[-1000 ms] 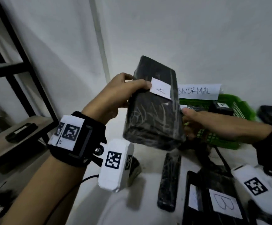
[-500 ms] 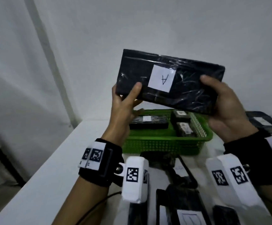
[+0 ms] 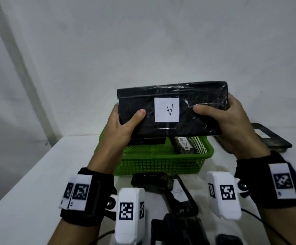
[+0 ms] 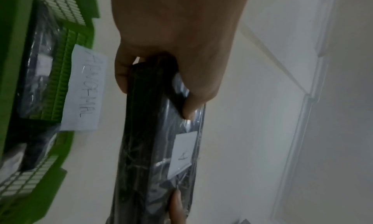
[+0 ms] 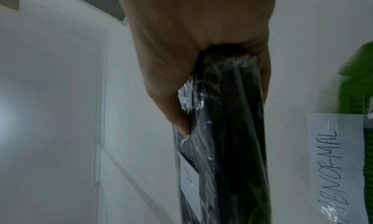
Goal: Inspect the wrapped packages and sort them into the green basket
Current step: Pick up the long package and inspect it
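Both hands are holding 1 black wrapped package (image 3: 172,110) up above the green basket (image 3: 161,165), long side level, broad face turned toward the head camera. Left hand (image 3: 124,128) is gripping the left end, thumb lying across the front, fingers hidden behind. Right hand (image 3: 230,121) is gripping the right end the same way, thumb pressing into the clear film beside the white label (image 3: 166,109). Label is reading "A", upside down from this view. Film is wrinkling and catching light along the top edge.

Left wrist view: package edge-on, thumb tip resting on the film just short of the label. Right wrist view: thumb denting the wrap, package running away from the palm.

Basket is sitting on the white table (image 3: 28,183) against the wall, directly under the held package. Inside it, 2 dark wrapped packages are showing: 1 flat at left (image 3: 147,140), 1 smaller with a label at right (image 3: 184,145). A paper sign (image 5: 341,168) reading "ABNORMAL" is hanging at the basket's far rim.

More dark packages (image 3: 152,181) are lying on the table in front of the basket, between the wrists.
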Demonstrator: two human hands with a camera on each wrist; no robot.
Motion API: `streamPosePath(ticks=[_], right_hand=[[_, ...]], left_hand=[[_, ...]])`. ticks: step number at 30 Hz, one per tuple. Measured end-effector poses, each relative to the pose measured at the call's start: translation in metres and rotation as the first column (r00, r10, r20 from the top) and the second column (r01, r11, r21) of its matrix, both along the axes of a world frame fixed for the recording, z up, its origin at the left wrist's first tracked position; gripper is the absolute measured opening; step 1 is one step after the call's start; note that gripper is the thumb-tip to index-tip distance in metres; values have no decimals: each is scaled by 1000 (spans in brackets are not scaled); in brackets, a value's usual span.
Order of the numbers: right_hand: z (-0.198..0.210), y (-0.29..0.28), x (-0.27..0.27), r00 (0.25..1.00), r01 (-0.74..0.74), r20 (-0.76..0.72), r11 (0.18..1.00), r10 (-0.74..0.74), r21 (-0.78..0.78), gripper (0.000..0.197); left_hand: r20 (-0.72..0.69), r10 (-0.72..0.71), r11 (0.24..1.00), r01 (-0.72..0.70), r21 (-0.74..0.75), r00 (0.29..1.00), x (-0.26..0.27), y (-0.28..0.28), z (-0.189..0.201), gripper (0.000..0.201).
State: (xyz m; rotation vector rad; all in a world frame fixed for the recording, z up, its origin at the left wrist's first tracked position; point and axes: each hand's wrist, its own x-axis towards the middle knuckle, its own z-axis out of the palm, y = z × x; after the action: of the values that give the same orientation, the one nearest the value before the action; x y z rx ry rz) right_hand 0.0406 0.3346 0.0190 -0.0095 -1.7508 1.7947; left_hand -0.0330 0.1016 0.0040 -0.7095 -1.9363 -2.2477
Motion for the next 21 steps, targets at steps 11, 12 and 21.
streamPosePath(ticks=[11, 12, 21], right_hand=[[2, 2, 16, 951, 297, -83, 803, -298, 517, 82], [1, 3, 15, 946, 297, -61, 779, -318, 552, 87], [-7, -15, 1, 990, 102, -109, 991, -91, 92, 23]], left_hand=[[35, -129, 992, 130, -10, 991, -3, -15, 9, 42], [43, -119, 993, 118, 30, 992, -3, -13, 9, 45], [-121, 38, 990, -21, 141, 992, -4, -4, 1, 35]])
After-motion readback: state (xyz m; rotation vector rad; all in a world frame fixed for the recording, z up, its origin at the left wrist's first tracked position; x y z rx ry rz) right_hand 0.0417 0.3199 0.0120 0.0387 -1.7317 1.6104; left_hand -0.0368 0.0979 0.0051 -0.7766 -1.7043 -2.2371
